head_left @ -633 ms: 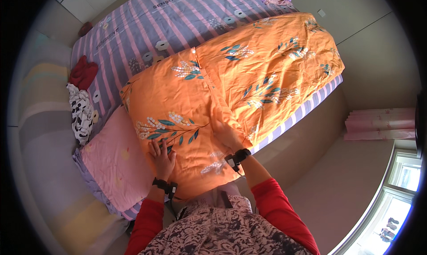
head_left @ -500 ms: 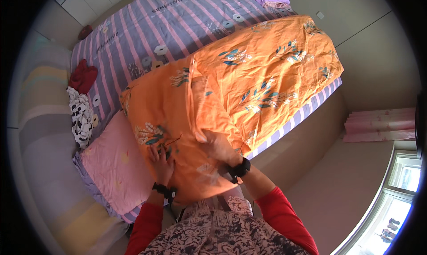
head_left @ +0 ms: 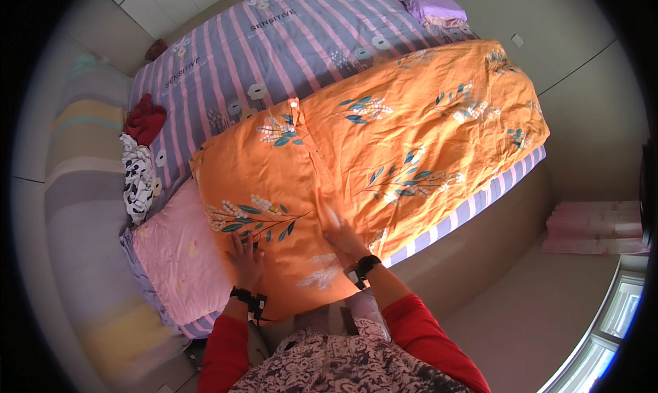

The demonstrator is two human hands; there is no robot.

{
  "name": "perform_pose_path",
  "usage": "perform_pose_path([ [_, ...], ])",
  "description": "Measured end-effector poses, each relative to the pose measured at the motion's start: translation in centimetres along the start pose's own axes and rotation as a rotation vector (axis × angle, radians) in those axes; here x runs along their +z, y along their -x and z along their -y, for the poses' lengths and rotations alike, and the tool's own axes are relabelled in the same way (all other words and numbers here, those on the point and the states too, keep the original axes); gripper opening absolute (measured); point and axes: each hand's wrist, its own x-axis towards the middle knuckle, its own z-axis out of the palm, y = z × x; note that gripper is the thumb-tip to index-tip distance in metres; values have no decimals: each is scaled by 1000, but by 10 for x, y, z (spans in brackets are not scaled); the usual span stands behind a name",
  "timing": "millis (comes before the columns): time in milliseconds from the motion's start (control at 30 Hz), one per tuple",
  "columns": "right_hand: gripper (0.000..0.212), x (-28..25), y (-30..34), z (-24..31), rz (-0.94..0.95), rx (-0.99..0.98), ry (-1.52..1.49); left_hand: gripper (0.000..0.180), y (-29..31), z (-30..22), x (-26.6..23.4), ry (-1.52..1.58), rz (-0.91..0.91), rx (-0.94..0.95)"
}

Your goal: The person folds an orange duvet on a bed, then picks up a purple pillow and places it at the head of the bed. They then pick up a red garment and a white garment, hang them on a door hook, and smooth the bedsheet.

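An orange quilt point(head_left: 418, 118) with white-flowered, green-leaved sprigs lies over the bed, its near-left part folded back in a flap point(head_left: 274, 167). My left hand point(head_left: 247, 261) rests on this flap beside a printed sprig, fingers spread and holding nothing. Along the fold edge, my right hand point(head_left: 346, 241) touches the cloth with its fingers stretched out; motion blurs the fingertips. The quilt's near edge hangs close to my legs.
Beneath the quilt is a grey-purple sheet point(head_left: 226, 50) with pink stripes. To the left lie a pink pillow point(head_left: 178, 256), a black-and-white cloth point(head_left: 138, 177) and a red cloth point(head_left: 145, 121). A purple folded bundle point(head_left: 435, 5) sits at the far end.
The raised, creased edge of the folded part now lies flatter. My right hand has shifted slightly along the fold, while my left stays on the flap. The view has shifted a little.
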Motion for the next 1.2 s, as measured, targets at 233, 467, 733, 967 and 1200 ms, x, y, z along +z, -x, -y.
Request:
perform_pose_path([
  [233, 49, 3, 50, 145, 350, -670, 417, 53, -14, -43, -36, 249, -275, 74],
  [467, 72, -160, -9, 73, -169, -169, 693, 63, -26, -127, -13, 260, 77, 128],
  [733, 47, -164, 13, 33, -112, -307, 730, 66, -32, -114, 31, 213, -18, 217],
  [967, 38, -171, 8, 21, 73, -286, 1682, 62, -43, -101, 50, 129, -71, 279],
  [1200, 30, -242, 9, -21, -79, -319, 1286, 69, -44, -130, 34, 180, -1, 165],
])
